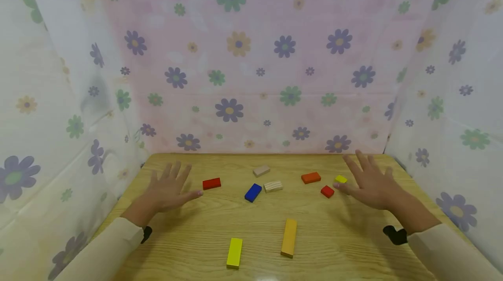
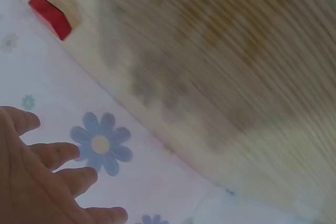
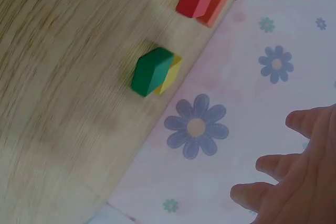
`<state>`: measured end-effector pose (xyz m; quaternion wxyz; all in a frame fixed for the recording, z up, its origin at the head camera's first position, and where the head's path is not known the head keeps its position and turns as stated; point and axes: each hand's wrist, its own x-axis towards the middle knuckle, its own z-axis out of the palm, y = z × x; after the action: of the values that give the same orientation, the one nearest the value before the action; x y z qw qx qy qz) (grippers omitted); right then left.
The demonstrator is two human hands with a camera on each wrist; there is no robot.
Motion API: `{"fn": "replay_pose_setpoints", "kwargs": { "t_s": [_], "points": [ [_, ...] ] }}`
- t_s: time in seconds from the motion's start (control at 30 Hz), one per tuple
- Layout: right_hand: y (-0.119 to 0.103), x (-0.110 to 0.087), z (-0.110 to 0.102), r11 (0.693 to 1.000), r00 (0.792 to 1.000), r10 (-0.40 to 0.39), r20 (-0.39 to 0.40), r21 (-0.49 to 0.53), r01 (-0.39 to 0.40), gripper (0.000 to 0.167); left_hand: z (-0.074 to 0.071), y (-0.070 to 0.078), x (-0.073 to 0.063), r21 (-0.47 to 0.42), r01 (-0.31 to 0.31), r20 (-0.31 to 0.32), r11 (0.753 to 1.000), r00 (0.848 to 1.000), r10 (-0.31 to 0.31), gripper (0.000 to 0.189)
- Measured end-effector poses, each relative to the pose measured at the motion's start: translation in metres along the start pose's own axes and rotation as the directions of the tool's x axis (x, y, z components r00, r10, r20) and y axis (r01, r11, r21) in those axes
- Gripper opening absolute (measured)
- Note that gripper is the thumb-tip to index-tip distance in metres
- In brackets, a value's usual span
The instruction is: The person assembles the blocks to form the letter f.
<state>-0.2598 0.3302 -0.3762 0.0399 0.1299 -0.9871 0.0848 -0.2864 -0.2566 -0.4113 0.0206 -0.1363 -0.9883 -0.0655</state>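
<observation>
My left hand (image 1: 167,189) hovers over the left part of the table with its fingers spread, holding nothing. Just right of its thumb lies a red block (image 1: 211,183). My right hand (image 1: 371,185) is likewise spread and holds nothing, above the table's right part. By its thumb are a yellow block (image 1: 340,179) and a small red block (image 1: 327,192), with an orange block (image 1: 311,178) further left. A green block (image 3: 151,72) shows beside the yellow one in the right wrist view; in the head view the right hand hides it.
Mid-table lie a blue block (image 1: 253,192), a striped wooden block (image 1: 273,186) and a plain wooden block (image 1: 261,171). Nearer are a long yellow block (image 1: 234,253) and an orange-yellow block (image 1: 288,237). Flowered cloth (image 1: 259,84) walls the wooden table (image 1: 180,250) at back and sides.
</observation>
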Motion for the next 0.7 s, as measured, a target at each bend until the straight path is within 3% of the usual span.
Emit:
{"fn": "replay_pose_setpoints", "kwargs": {
  "t_s": [0.2, 0.43, 0.7],
  "points": [
    [-0.008, 0.001, 0.006, 0.998, 1.0, -0.021, -0.003, 0.062, 0.021, 0.097, 0.009, 0.02, 0.004, -0.048, -0.013, 0.026, 0.999, 1.0, 0.014, 0.113],
    [-0.02, 0.003, 0.017, 0.975, 0.999, -0.052, 0.012, 0.218, 0.048, 0.095, 0.016, 0.04, 0.006, -0.096, -0.031, 0.02, 0.995, 0.999, 0.033, 0.113],
    [-0.037, 0.007, 0.027, 0.963, 0.998, -0.066, 0.002, 0.264, 0.063, 0.095, 0.014, 0.059, 0.003, -0.204, -0.072, 0.012, 0.976, 0.997, 0.076, 0.112]
  ]
}}
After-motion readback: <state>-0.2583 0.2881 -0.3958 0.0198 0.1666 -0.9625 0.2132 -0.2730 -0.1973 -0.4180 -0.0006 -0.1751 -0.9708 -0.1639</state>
